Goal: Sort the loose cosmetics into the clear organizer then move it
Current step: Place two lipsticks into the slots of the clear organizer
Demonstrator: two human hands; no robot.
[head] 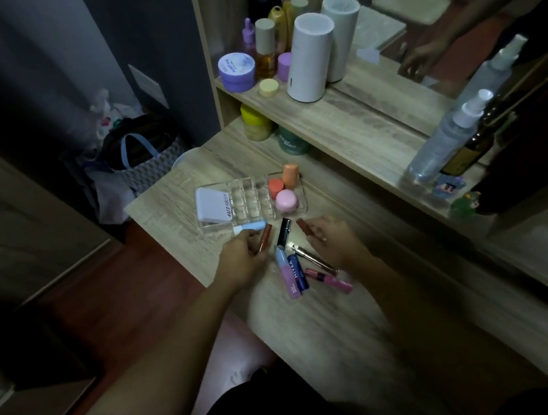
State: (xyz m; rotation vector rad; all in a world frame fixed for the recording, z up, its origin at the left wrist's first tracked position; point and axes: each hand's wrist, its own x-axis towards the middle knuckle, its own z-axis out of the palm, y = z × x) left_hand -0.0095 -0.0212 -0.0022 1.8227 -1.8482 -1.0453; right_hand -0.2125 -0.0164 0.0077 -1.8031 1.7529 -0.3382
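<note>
Across the upper middle of the frame a wooden shelf (pixel 330 114) carries a tall white cylinder (pixel 308 60), a purple-lidded jar (pixel 237 71), an amber bottle (pixel 265 49) and a small pale yellow round lid (pixel 268 87), with a mirror (pixel 415 17) behind them; under the shelf stand a yellow-lidded jar (pixel 256 121) and a dark green jar (pixel 292 143). At the right edge a clear spray bottle (pixel 447 137) leans beside a dark brown bottle (pixel 472 145). A patterned tote bag (pixel 146 161) sits on the floor at centre left. On the wooden table (pixel 314 323), in the centre of the frame, lies the clear organizer (pixel 251 199): a white compact marked "4U2skin" (pixel 213 204) fills its left compartment, the small middle cells look empty, and the right compartment holds two orange containers (pixel 284 178) and a pink round pot (pixel 286 200). Just below it loose cosmetics are scattered: a light blue tube (pixel 251 227), a black tube (pixel 284 232), a blue Nivea stick (pixel 297 271), a pink and blue tube (pixel 288 276), a slim metallic pencil (pixel 313 257) and a pink lip gloss (pixel 330 281). The left hand (pixel 242 259) has its fingers curled around a brownish lipstick (pixel 27 268). The right hand (pixel 333 241) pinches a reddish-brown tube (pixel 304 226) at its fingertips.
</note>
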